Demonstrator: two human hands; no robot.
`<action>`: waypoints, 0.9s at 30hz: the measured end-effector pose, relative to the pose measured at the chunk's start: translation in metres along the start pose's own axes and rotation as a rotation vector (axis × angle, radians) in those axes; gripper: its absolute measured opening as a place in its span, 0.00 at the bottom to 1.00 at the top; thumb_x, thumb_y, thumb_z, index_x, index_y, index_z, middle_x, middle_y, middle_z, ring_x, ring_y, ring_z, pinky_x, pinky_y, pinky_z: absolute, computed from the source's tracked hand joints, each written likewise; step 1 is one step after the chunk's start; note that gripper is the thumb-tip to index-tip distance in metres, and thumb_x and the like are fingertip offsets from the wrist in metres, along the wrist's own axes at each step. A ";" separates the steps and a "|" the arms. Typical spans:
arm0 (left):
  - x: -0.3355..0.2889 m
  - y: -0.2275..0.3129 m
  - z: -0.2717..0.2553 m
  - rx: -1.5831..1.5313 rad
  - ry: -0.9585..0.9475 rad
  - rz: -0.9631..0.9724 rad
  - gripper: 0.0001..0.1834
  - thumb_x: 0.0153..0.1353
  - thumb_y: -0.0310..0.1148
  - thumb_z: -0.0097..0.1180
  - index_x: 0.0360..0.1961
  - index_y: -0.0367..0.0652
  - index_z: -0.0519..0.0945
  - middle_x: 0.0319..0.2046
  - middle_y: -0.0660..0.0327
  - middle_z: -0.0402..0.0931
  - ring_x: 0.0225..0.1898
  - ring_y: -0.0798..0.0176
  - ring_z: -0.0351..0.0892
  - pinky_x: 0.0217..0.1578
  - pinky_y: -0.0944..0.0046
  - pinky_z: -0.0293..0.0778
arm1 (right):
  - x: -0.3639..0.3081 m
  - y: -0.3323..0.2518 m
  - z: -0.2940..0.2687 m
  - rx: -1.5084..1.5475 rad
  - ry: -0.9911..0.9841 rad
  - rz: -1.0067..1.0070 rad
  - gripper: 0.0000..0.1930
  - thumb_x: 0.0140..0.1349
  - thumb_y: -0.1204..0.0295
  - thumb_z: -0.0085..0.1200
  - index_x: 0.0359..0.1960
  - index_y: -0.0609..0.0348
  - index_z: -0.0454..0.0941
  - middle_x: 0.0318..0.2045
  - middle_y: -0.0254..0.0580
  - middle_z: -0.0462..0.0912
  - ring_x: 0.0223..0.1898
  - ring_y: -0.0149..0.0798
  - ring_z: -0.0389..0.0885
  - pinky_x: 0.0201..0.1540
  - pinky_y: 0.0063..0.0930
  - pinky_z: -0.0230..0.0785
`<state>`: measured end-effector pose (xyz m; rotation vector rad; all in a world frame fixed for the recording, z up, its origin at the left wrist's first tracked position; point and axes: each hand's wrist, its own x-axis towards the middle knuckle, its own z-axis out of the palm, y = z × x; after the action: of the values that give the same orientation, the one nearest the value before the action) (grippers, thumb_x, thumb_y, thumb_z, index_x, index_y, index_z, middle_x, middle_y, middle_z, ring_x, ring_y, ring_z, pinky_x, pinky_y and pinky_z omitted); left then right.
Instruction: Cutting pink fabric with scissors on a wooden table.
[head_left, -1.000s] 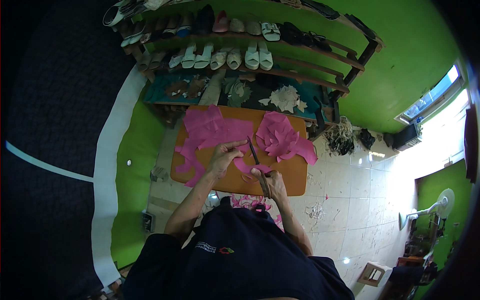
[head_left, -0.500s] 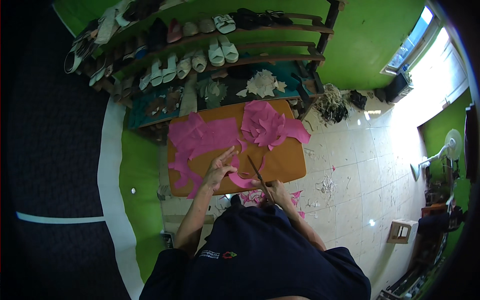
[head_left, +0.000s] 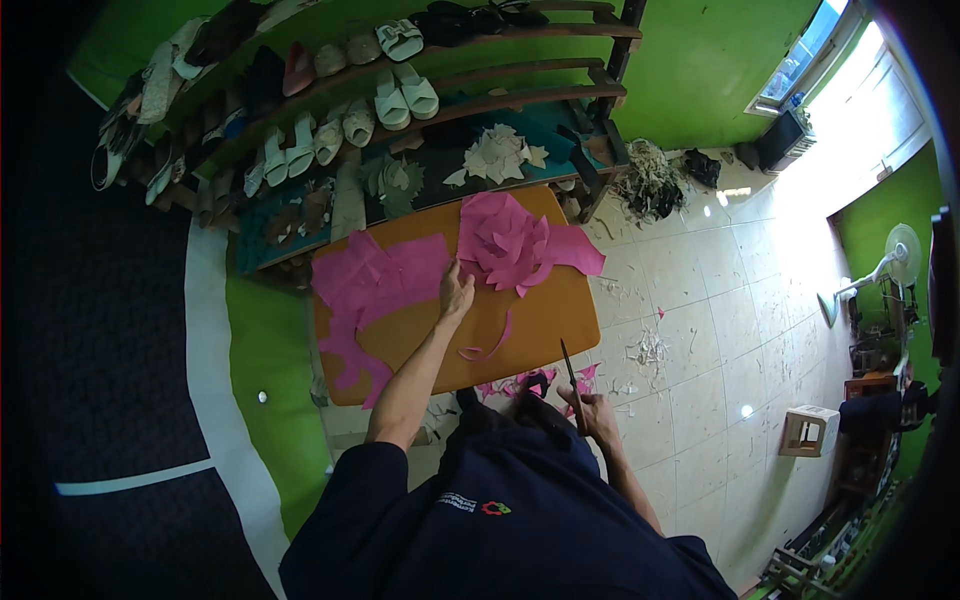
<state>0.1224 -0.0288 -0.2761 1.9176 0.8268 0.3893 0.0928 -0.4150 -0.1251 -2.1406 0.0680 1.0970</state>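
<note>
My right hand (head_left: pixel 594 414) is closed around the handles of a pair of dark scissors (head_left: pixel 571 371) just off the table's front right corner. The blades point away from me and look closed. My left hand (head_left: pixel 457 293) reaches over the orange-brown table (head_left: pixel 545 330), fingers stretched out, at the left edge of a heap of cut pink pieces (head_left: pixel 505 245). No piece shows clearly in it. A large pink sheet with cut-out edges (head_left: pixel 375 275) lies on the left side. A thin curved pink strip (head_left: pixel 505 330) rests on the table in front of the heap.
Behind the table stands a wooden rack (head_left: pixel 520 102) with several shoes and sandals (head_left: pixel 405 97). Its lowest shelf carries piles of white scraps (head_left: pixel 497 155) and green scraps (head_left: pixel 393 185). Pink offcuts (head_left: pixel 515 383) and pale trimmings litter the tiled floor. A white fan (head_left: pixel 900 255) is at the right.
My left hand has moved away from me to the pink heap. My right hand has drawn right, off the table, with the scissors. The wide curved pink piece between my hands is gone from there.
</note>
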 end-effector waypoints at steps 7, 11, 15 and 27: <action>-0.030 -0.016 0.042 0.742 -0.221 0.076 0.37 0.65 0.47 0.51 0.69 0.33 0.61 0.72 0.47 0.54 0.74 0.44 0.49 0.71 0.40 0.47 | -0.003 0.031 -0.022 -0.002 0.092 0.084 0.38 0.55 0.33 0.57 0.32 0.66 0.86 0.10 0.38 0.72 0.16 0.29 0.72 0.23 0.31 0.64; -0.053 -0.005 0.044 0.686 -0.214 0.090 0.38 0.66 0.48 0.50 0.69 0.33 0.60 0.72 0.47 0.53 0.75 0.46 0.45 0.71 0.36 0.43 | -0.007 0.015 -0.036 0.001 0.090 0.020 0.40 0.55 0.32 0.56 0.23 0.68 0.81 0.10 0.32 0.66 0.14 0.27 0.70 0.18 0.27 0.60; -0.100 -0.017 0.053 0.451 -0.132 0.180 0.37 0.67 0.47 0.50 0.69 0.32 0.59 0.72 0.46 0.53 0.74 0.43 0.46 0.70 0.37 0.45 | 0.003 0.009 -0.039 0.002 0.043 0.053 0.37 0.57 0.34 0.55 0.32 0.64 0.86 0.08 0.32 0.66 0.14 0.26 0.68 0.18 0.28 0.56; -0.263 0.005 0.036 0.265 -0.802 0.211 0.21 0.67 0.41 0.52 0.54 0.39 0.81 0.58 0.50 0.75 0.66 0.46 0.67 0.63 0.51 0.66 | 0.016 -0.006 -0.027 -0.032 -0.051 -0.082 0.35 0.57 0.37 0.58 0.20 0.65 0.77 0.11 0.33 0.68 0.13 0.29 0.69 0.17 0.28 0.60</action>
<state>-0.0436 -0.2361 -0.2677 2.1558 0.1451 -0.3816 0.1239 -0.4234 -0.1233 -2.1232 -0.0610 1.1105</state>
